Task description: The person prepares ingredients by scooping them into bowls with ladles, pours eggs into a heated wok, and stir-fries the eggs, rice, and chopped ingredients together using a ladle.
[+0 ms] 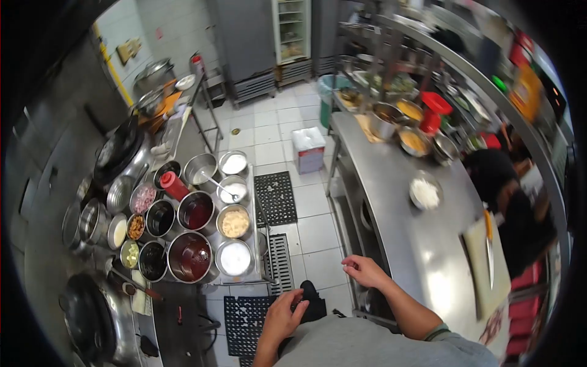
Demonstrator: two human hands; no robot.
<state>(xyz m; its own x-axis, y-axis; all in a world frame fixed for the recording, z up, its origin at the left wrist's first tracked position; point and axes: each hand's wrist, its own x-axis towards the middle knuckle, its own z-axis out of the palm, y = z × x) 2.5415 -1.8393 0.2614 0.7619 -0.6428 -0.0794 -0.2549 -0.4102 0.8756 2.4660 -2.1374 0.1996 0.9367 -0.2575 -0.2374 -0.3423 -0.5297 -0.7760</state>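
My left hand [283, 313] hangs low in front of my body with thumb and fingers apart, holding nothing. Over the gap beside the steel counter [391, 183], my right hand [365, 271] is loosely curled, empty and partly open. Nearest to my left hand are a metal container of white powder [235, 257] and a large pot of dark red sauce [189, 257], both on the left-hand stand. On the counter to my right sit a bowl of white food [425, 191] and a knife with an orange handle [489, 244], which lies on a cutting board [471, 248].
Woks [88, 318] stand on the left stove. A black perforated mat [275, 197] and a white square tin [309, 150] are on the tiled floor. A person in dark clothes [507, 202] is beyond the counter. A shelf rail [471, 55] overhangs the counter.
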